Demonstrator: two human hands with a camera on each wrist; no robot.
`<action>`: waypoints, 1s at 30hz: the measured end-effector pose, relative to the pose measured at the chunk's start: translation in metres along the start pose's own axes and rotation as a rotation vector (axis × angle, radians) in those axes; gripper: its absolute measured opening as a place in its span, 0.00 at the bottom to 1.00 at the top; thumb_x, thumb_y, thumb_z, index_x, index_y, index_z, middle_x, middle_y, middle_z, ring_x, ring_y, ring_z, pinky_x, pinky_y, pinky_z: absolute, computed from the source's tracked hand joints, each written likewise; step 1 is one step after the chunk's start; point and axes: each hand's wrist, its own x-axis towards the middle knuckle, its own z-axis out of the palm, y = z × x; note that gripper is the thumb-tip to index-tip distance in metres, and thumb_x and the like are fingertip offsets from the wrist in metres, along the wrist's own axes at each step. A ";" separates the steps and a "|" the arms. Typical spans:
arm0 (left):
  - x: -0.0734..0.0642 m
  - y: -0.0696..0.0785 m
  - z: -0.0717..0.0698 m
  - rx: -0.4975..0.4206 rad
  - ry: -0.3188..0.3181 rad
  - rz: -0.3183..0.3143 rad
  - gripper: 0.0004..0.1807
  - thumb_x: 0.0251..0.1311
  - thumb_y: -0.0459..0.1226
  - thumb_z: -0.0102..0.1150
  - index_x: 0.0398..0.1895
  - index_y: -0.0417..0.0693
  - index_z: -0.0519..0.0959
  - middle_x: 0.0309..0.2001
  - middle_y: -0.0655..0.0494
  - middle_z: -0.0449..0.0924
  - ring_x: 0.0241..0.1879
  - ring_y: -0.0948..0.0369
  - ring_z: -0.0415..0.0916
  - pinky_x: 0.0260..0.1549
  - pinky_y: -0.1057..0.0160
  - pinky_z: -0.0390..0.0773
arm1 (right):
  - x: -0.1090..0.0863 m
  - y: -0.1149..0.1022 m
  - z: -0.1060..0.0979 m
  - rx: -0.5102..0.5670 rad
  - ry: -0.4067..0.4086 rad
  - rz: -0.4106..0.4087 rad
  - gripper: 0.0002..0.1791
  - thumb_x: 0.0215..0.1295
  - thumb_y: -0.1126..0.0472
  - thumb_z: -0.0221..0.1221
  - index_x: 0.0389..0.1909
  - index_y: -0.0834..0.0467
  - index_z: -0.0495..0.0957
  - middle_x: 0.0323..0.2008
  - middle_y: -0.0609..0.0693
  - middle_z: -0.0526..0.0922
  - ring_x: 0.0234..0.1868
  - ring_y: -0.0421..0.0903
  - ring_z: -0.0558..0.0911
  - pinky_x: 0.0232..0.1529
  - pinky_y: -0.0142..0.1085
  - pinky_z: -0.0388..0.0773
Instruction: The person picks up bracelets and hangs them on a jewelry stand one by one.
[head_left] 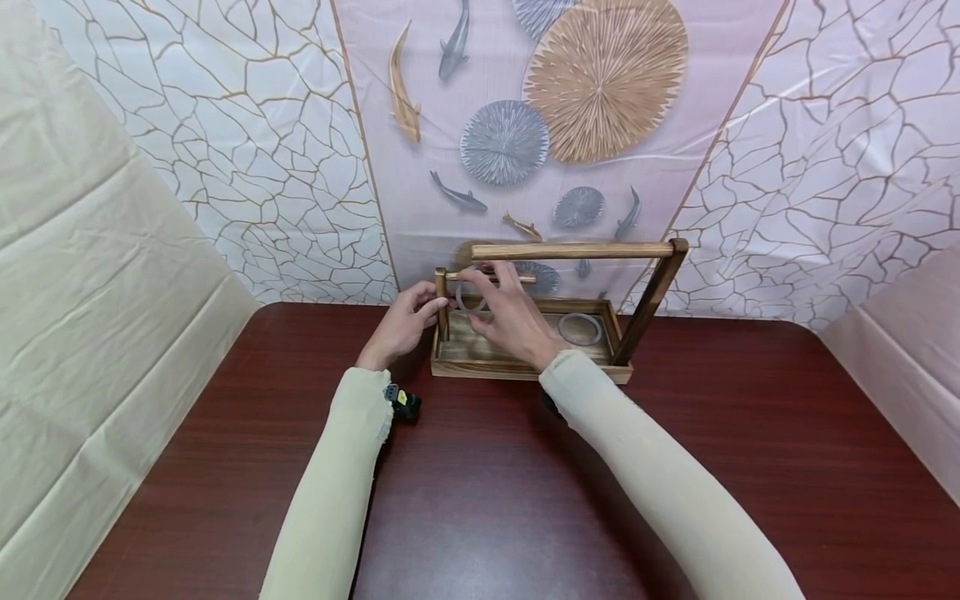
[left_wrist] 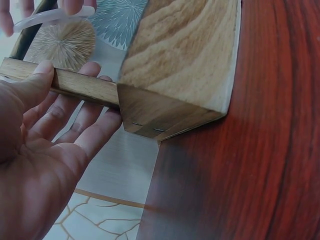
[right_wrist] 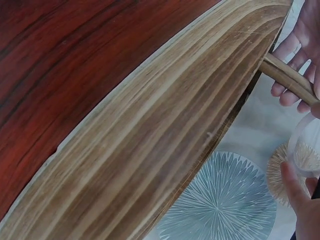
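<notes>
A wooden jewelry stand has a shallow tray (head_left: 487, 369), a short post (head_left: 444, 327) at the left and a tall post (head_left: 648, 308) at the right. My left hand (head_left: 401, 325) holds the short post, its thumb on one side and fingers behind, as the left wrist view shows. With thumb and fingertips my right hand (head_left: 516, 321) pinches a pale translucent bangle (right_wrist: 295, 147) beside the top of that post, near the short crossbar (head_left: 528, 279). A second bangle (head_left: 581, 342) lies in the right part of the tray.
The long upper crossbar (head_left: 570, 250) reaches left from the tall post, over my right hand. Behind the stand hangs a patterned backdrop (head_left: 300, 150). A dark red wooden table (head_left: 480, 500) bears the stand close to its back edge.
</notes>
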 end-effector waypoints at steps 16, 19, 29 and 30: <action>-0.001 0.001 0.001 0.001 0.003 -0.017 0.13 0.78 0.40 0.49 0.56 0.42 0.72 0.57 0.45 0.78 0.62 0.50 0.76 0.65 0.50 0.77 | 0.002 -0.002 0.004 0.002 0.005 0.014 0.33 0.65 0.61 0.67 0.68 0.42 0.66 0.64 0.57 0.68 0.52 0.51 0.71 0.35 0.39 0.82; -0.001 0.001 0.000 -0.002 0.004 -0.019 0.13 0.78 0.40 0.48 0.57 0.42 0.72 0.58 0.44 0.78 0.62 0.50 0.76 0.65 0.50 0.77 | 0.002 -0.003 0.003 -0.005 0.008 0.017 0.33 0.65 0.59 0.67 0.69 0.41 0.66 0.64 0.57 0.68 0.54 0.52 0.71 0.34 0.40 0.82; -0.001 0.001 0.000 0.006 0.003 -0.008 0.14 0.78 0.42 0.49 0.57 0.43 0.73 0.58 0.44 0.80 0.63 0.50 0.76 0.66 0.48 0.76 | -0.005 -0.002 -0.010 -0.036 -0.023 0.021 0.37 0.65 0.58 0.68 0.71 0.41 0.64 0.69 0.60 0.64 0.43 0.51 0.74 0.22 0.35 0.77; -0.001 0.001 0.000 0.008 0.004 -0.005 0.15 0.78 0.42 0.49 0.58 0.44 0.74 0.58 0.45 0.81 0.63 0.50 0.76 0.67 0.47 0.76 | -0.006 -0.002 -0.012 -0.044 -0.026 0.014 0.36 0.65 0.57 0.68 0.71 0.41 0.64 0.69 0.60 0.63 0.44 0.51 0.75 0.22 0.35 0.77</action>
